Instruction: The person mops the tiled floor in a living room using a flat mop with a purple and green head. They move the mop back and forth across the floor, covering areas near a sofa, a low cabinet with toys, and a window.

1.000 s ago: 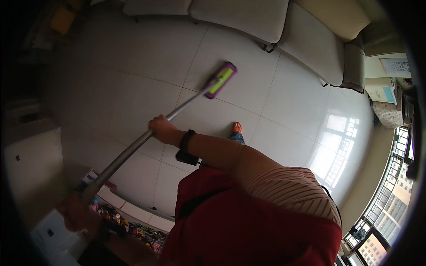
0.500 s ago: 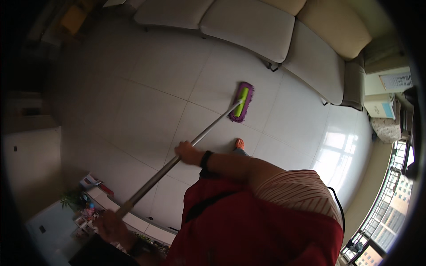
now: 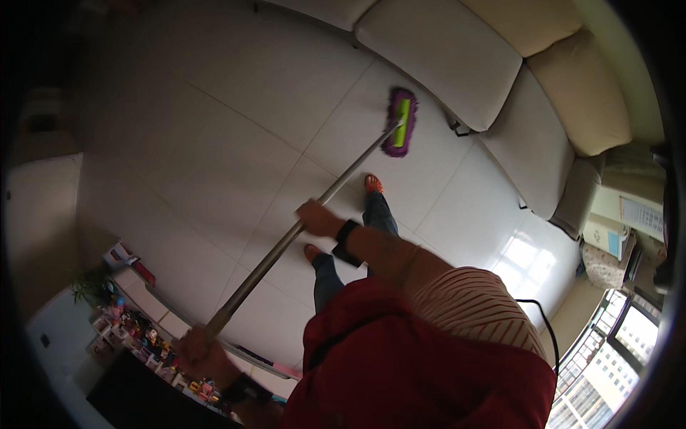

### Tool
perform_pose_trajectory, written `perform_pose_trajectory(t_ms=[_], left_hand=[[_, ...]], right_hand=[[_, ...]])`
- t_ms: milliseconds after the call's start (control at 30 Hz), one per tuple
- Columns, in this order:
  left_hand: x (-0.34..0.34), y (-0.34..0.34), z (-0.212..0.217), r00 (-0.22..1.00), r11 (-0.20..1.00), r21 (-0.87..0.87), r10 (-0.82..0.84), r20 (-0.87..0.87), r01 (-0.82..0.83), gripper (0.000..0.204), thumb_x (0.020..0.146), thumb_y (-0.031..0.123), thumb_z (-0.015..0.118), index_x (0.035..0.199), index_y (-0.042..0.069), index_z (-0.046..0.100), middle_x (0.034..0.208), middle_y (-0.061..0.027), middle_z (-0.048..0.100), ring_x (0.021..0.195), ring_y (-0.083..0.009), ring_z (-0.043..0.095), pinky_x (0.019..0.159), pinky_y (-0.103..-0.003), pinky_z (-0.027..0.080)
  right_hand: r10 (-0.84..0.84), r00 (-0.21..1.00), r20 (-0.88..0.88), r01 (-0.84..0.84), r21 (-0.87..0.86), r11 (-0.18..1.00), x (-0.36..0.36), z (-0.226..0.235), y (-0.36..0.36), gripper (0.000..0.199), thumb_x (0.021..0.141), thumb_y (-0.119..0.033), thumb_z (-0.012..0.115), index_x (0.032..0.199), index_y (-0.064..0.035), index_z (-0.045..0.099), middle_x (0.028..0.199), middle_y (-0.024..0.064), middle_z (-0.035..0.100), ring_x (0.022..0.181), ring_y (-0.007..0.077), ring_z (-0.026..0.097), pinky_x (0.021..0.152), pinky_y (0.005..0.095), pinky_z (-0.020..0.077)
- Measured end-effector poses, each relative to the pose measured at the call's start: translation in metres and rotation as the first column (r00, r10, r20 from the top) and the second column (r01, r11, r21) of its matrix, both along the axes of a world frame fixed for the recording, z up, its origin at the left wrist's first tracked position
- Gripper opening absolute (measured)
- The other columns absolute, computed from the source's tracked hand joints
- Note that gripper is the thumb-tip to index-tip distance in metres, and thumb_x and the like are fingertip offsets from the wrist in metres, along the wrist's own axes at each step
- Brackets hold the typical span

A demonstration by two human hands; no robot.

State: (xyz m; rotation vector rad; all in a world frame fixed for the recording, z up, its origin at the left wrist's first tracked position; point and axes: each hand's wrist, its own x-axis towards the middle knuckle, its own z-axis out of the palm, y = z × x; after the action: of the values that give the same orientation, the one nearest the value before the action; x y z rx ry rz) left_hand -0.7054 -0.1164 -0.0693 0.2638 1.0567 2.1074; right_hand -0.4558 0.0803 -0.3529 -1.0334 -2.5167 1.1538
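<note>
A flat mop with a purple fringed pad [image 3: 394,140] and a green head plate [image 3: 402,123] lies on the pale tiled floor, just short of the sofa. Its long metal pole [image 3: 264,268] slants down to the lower left. My right hand [image 3: 319,218] is wrapped round the middle of the pole. Lower down, my left hand [image 3: 204,354] grips the pole's top end, its fingers partly in shadow. Both wrists wear dark bands. My feet, in orange footwear [image 3: 373,184], stand on the floor close to the pole.
A grey-beige sofa [image 3: 439,53] with thin legs curves along the far right. At the lower left, a low white cabinet [image 3: 139,293] bears many small colourful items beside a dark screen [image 3: 143,393]. A green plant [image 3: 86,286] stands there too. Light shines on the floor near the window [image 3: 607,365].
The mop head has moved away from me, closer to the sofa. Both hands have shifted slightly right on my view, still gripping the pole. My legs and both feet now show.
</note>
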Motion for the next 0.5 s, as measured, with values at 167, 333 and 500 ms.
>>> perform_pose_trajectory(t_ms=[167,333,500], left_hand=[[0.084,0.091,-0.079,0.978,0.979,-0.023,-0.200,0.066,0.202,0.016,0.079,0.013,0.056,0.067,0.012,0.044,0.054,0.0020,0.032,0.059,-0.0124,0.032,0.065,-0.031,0.030],[0.025,0.010,-0.053,0.991,0.990,-0.126,-0.041,0.125,0.057,0.026,0.082,0.011,0.052,0.062,0.015,0.034,0.056,0.0013,0.027,0.058,-0.0130,0.028,0.061,-0.031,0.028],[-0.045,-0.122,0.049,0.965,0.937,-0.234,0.240,-0.108,-0.259,0.026,0.086,0.015,0.048,0.066,0.015,0.030,0.053,0.0019,0.026,0.057,-0.0116,0.028,0.065,-0.031,0.031]], right_hand=[[-0.001,0.970,0.244,-0.016,0.067,0.998,0.110,-0.063,0.105,0.010,0.070,-0.010,0.059,0.077,-0.0040,0.060,0.078,0.0161,0.060,0.082,0.0330,0.058,0.079,0.0430,0.0426],[0.079,0.975,0.207,-0.097,0.076,0.992,0.025,-0.043,0.029,0.007,0.069,-0.010,0.058,0.073,-0.0055,0.062,0.075,0.0149,0.060,0.077,0.0324,0.059,0.078,0.0463,0.0416],[0.253,0.967,0.006,-0.246,-0.201,0.948,-0.100,0.017,-0.092,0.006,0.070,-0.011,0.059,0.072,-0.0055,0.061,0.079,0.0148,0.061,0.082,0.0317,0.058,0.079,0.0438,0.0450]])
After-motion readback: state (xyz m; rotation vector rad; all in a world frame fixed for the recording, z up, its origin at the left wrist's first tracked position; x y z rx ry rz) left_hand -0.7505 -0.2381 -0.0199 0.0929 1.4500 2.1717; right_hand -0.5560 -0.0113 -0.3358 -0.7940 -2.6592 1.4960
